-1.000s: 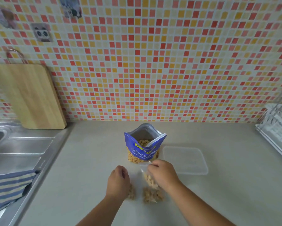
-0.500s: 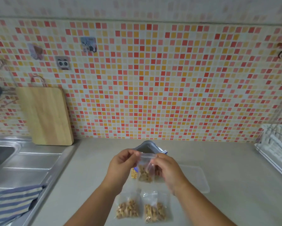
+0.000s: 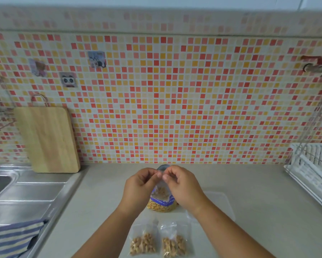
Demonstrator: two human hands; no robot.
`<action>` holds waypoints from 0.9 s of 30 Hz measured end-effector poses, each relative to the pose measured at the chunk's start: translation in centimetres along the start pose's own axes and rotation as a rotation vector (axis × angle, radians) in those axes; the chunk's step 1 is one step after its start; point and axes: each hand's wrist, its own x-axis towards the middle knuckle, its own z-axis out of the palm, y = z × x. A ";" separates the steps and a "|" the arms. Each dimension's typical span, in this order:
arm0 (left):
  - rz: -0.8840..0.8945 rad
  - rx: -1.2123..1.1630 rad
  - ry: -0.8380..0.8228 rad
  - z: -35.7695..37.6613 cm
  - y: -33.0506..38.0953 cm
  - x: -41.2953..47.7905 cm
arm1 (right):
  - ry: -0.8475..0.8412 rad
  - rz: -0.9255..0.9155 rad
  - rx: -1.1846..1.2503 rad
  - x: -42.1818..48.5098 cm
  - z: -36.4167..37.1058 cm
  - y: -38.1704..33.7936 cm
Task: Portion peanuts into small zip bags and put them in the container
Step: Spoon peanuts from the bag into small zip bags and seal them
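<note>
My left hand (image 3: 139, 185) and my right hand (image 3: 182, 185) pinch the top edge of a small clear zip bag (image 3: 161, 190) with peanuts in it, held above the counter. Right behind it stands the blue peanut packet (image 3: 163, 204), mostly hidden by my hands. Two filled small zip bags lie flat on the counter near me: one on the left (image 3: 142, 241), one on the right (image 3: 173, 243). A clear plastic container (image 3: 223, 203) sits to the right of the packet, partly behind my right forearm.
A steel sink and drainboard (image 3: 26, 194) are at the left, with a striped cloth (image 3: 13, 237) on their edge. A wooden cutting board (image 3: 48, 140) leans on the tiled wall. A white dish rack (image 3: 312, 172) stands at the right.
My hands picked one small bag of peanuts up off the counter and raised it in front of the packet; the fingers have closed together along its top. The camera tilted upward.
</note>
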 end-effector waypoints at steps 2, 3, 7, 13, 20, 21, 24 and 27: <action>0.020 0.014 0.022 0.2 0.0 0.0 | -0.003 -0.021 -0.037 0.1 -0.1 -0.3; 0.034 0.011 0.045 0.4 0.1 0.0 | -0.003 -0.025 -0.055 0.2 -0.1 -0.4; 0.076 0.017 0.171 0.8 0.5 0.2 | -0.006 0.014 -0.079 0.9 -1.0 -0.6; 0.060 0.007 0.231 0.4 -0.1 0.7 | -0.002 0.063 -0.101 1.2 -1.5 1.0; -0.107 0.019 0.122 -0.1 -2.6 0.1 | -0.144 0.254 0.112 0.6 -0.5 3.1; -0.149 0.032 0.121 0.0 -3.4 -0.1 | -0.171 0.300 0.138 0.5 -0.3 3.7; -0.339 0.023 0.123 0.5 -6.4 -1.0 | -0.311 0.435 0.087 0.0 0.8 5.8; -0.502 0.043 0.121 1.0 -10.0 -1.9 | -0.435 0.556 -0.159 -0.9 2.7 8.4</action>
